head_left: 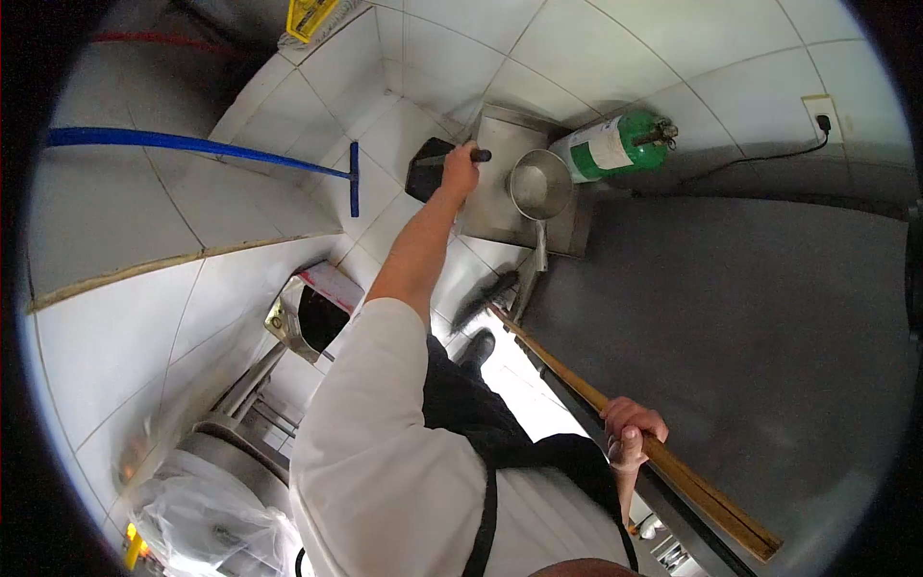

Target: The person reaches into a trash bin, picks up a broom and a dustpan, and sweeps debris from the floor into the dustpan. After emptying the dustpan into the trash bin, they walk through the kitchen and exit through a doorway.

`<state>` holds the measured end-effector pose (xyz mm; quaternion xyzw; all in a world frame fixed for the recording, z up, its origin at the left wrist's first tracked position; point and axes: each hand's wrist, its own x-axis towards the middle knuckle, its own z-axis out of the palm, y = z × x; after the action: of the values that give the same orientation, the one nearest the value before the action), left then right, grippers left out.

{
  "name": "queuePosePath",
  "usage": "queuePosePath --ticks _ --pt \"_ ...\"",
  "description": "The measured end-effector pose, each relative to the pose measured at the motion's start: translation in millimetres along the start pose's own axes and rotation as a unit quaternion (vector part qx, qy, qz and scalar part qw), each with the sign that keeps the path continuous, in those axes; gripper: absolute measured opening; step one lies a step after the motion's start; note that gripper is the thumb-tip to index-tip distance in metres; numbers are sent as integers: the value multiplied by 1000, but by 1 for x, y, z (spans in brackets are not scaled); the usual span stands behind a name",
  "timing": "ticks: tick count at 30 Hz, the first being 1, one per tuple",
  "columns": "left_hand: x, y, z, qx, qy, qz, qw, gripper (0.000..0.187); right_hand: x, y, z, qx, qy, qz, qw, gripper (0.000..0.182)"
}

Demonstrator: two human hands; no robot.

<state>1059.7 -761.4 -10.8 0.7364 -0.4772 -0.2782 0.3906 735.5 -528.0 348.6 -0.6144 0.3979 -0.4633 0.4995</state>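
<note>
My left hand [461, 173] is stretched forward, its fingers wrapped round the dark upright handle of a dustpan [424, 171]. The black pan sits low beside a steel surface, and my hand covers part of it. At the right, my right hand [634, 429] grips the wooden stick of a broom [567, 373]. Its dark bristles are down at the tiled floor near my shoe [477, 348]. A metal saucepan [541, 186] rests on the steel surface [495, 197], to the right of my left hand.
A green cylinder [642, 139] lies behind the saucepan. A blue squeegee [354, 181] stands left of the dustpan. A broad dark countertop [740, 317] fills the right side. An open metal tin [285, 310] and a plastic-covered container [207, 510] are at the left. A plug sits in a wall outlet [819, 108].
</note>
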Motion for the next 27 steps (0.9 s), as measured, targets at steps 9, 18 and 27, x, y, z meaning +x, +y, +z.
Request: queuePosePath --ticks 9,18,27 --pt "-14 -29 15 -87 -122 -42 988 46 19 5 8 4 -2 9 1000 28" --pt "-127 -36 -7 -91 -50 -224 969 96 17 75 21 -123 -32 144 981 22" --pt "-319 -107 -50 5 -160 -332 930 71 94 41 78 7 -135 181 974 21"
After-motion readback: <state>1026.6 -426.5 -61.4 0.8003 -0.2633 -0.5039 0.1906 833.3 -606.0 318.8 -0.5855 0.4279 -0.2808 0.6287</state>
